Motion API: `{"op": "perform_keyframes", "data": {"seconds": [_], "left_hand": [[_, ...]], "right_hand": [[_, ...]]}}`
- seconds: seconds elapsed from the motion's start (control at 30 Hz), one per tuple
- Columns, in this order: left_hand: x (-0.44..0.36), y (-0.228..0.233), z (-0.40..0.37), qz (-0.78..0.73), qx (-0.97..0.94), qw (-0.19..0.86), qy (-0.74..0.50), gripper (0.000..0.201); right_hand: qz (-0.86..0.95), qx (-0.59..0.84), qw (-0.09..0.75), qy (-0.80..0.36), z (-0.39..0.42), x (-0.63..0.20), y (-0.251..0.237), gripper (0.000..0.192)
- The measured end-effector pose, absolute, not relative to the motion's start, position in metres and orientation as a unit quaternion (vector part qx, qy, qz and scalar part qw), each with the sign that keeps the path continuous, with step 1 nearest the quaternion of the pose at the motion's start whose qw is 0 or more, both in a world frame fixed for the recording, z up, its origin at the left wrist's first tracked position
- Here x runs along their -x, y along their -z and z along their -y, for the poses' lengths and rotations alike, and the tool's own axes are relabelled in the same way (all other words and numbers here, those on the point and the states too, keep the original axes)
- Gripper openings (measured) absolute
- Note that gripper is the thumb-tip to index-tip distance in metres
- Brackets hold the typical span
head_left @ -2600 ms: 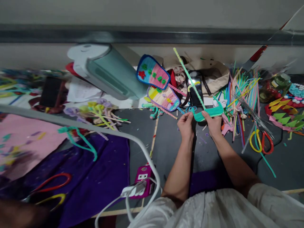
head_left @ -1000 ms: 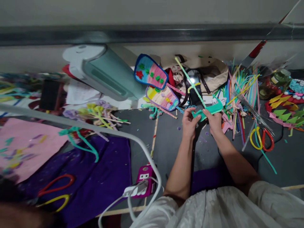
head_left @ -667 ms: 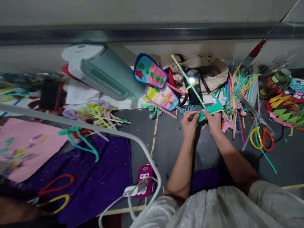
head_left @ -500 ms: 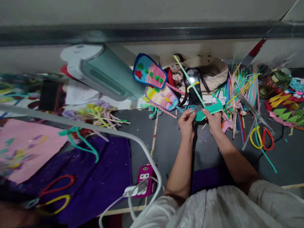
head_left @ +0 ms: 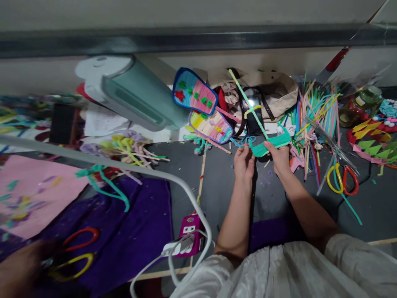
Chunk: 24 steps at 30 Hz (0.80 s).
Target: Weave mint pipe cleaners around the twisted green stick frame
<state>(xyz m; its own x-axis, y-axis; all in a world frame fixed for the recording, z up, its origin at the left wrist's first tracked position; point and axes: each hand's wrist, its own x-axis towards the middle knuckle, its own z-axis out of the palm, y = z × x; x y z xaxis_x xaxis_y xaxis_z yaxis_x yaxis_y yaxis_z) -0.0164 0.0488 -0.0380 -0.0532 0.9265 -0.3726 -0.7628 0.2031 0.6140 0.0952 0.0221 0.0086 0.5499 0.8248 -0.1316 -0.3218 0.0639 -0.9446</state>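
Observation:
My left hand (head_left: 244, 161) and my right hand (head_left: 279, 159) both pinch a small teal woven pipe-cleaner piece (head_left: 273, 144) held just above the dark floor. A long light-green pipe cleaner (head_left: 246, 100) rises from the piece's left end, slanting up and to the left. My left fingers grip the left end where that strand starts; my right thumb presses on the middle of the piece.
A heap of coloured pipe cleaners (head_left: 313, 118) lies right of my hands, with red-and-yellow scissors (head_left: 341, 182) beyond. Two woven coloured panels (head_left: 201, 107), a beige bag (head_left: 269, 93), a teal appliance (head_left: 136, 97), a purple power strip (head_left: 187, 234) and its white cable surround me. Another person's hand (head_left: 21, 273) is at the bottom left.
My hands have kept working the teal piece, tilting it a little and shifting the long green strand. The other person's hand at bottom left has come further into view by the scissors there.

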Motion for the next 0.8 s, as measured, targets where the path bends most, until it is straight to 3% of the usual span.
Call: {"op": "perform_keyframes", "data": {"seconds": [0.53, 0.67, 0.8], "left_hand": [[0.013, 0.039, -0.052, -0.411, -0.132, 0.680, -0.593, 0.022], [0.013, 0.031, -0.047, -0.427, -0.164, 0.637, -0.621, 0.037], [0.015, 0.024, -0.042, -0.494, -0.268, 0.517, -0.645, 0.037]], "right_hand": [[0.257, 0.526, 0.703, -0.404, -0.021, -0.090, -0.011, 0.036], [0.298, 0.538, 0.695, -0.373, -0.021, -0.091, -0.003, 0.032], [0.337, 0.546, 0.680, -0.355, -0.021, -0.092, 0.005, 0.031]]}}
